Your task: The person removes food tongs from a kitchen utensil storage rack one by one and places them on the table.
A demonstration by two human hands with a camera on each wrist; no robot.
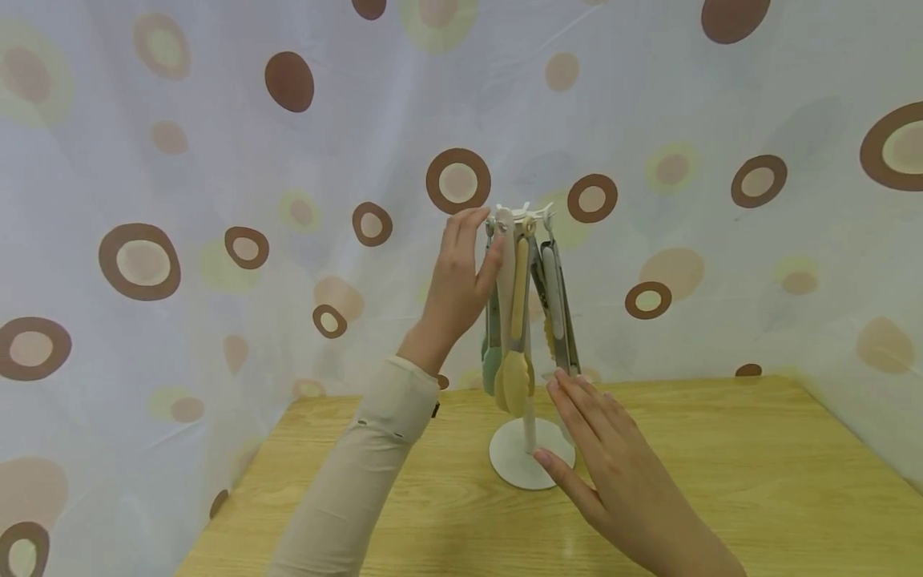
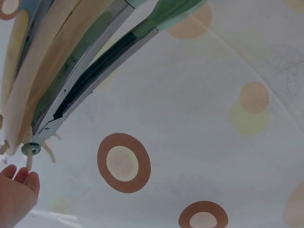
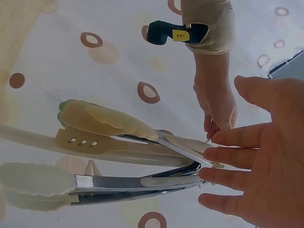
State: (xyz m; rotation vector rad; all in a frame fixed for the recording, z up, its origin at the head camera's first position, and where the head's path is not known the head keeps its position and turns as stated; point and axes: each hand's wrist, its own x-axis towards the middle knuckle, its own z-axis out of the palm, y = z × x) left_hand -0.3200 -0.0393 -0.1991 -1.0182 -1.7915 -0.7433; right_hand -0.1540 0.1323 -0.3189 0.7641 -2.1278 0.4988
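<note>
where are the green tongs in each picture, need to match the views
Head: green tongs hang near centre, just left of the yellow tongs.
Left wrist: upper left, slanting up to the top edge.
Right wrist: mostly hidden; a green edge shows at left, likely theirs.
Shared landmark: the left hand, in all three.

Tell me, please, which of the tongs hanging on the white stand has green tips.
The leftmost tongs in the head view have green tips; this colour sets them apart from the yellow-tipped tongs beside them and the pale-tipped tongs.
</note>
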